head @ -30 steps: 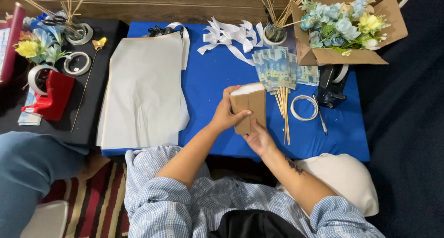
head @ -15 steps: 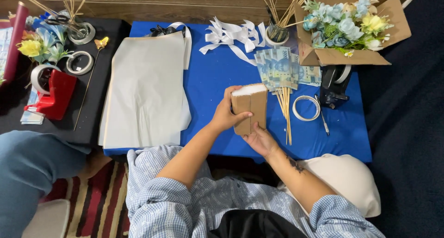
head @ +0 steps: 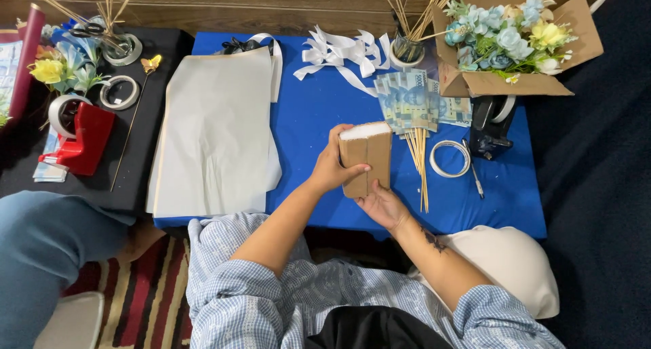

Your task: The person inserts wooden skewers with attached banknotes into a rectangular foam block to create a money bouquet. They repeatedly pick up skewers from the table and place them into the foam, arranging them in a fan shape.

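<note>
Both my hands hold a brown block (head: 368, 156) with a white top, wrapped in brown paper, over the blue table (head: 319, 118). My left hand (head: 334, 167) grips its left side with the thumb across the front. Beneath the block, my right hand (head: 384, 205) cups its lower end. Just right of the block lie a fan of bluish banknotes (head: 411, 101) fixed to thin wooden sticks (head: 420, 166).
A large sheet of pale paper (head: 217, 132) covers the table's left. White ribbon (head: 339, 52), a jar of sticks (head: 405, 49), a cardboard box of artificial flowers (head: 515, 40), a black tape dispenser (head: 489, 125) and a tape ring (head: 450, 159) sit behind. A red tape dispenser (head: 81, 139) stands on the black side table.
The block has stayed in both hands at about the same spot; my fingers have shifted slightly on it. Nothing else on the table has moved.
</note>
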